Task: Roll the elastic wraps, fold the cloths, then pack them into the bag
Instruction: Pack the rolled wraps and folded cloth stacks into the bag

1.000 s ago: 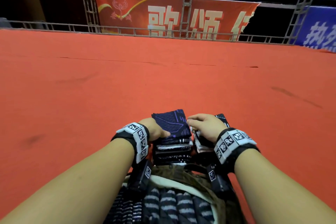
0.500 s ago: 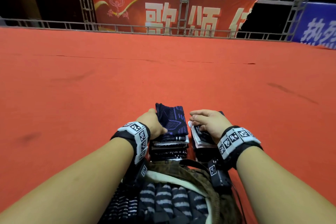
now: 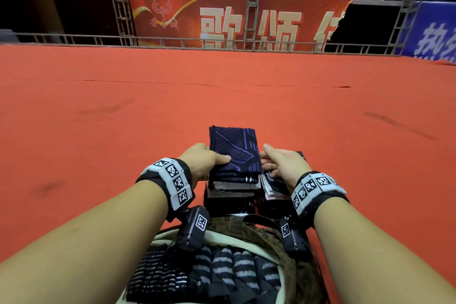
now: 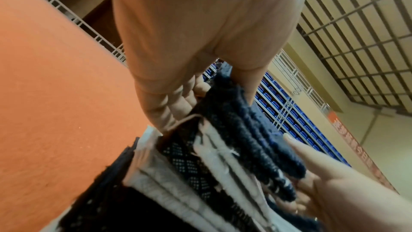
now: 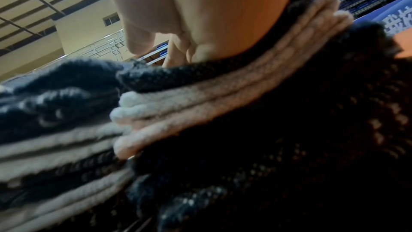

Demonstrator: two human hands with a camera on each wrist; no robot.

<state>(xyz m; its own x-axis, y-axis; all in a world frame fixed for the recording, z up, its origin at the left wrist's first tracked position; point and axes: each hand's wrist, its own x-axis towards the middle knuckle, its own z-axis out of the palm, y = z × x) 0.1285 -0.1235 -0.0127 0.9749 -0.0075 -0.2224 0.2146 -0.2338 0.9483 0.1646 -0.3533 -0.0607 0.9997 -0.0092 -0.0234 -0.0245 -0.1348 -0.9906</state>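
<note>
A stack of folded cloths (image 3: 232, 190) stands on the red carpet, topped by a navy cloth with purple lines (image 3: 233, 148). My left hand (image 3: 217, 163) grips the stack's upper layers at the left, thumb on the navy cloth (image 4: 245, 130). My right hand (image 3: 266, 158) grips the right edge of those layers, thumb above and fingers tucked below (image 4: 312, 174). A second, lower stack (image 3: 274, 185) lies under my right palm (image 5: 178, 45). The open bag (image 3: 283, 249) sits nearest me, with several striped rolled wraps (image 3: 222, 269) inside.
Red carpet (image 3: 98, 118) spreads wide on all sides of the stacks. A metal railing (image 3: 172, 42) edges it at the far end, with a red banner (image 3: 246, 22) and truss posts behind.
My right hand has shifted from the top of the right stack to the edge of the left one. The navy top layers have tipped up and moved farther from me.
</note>
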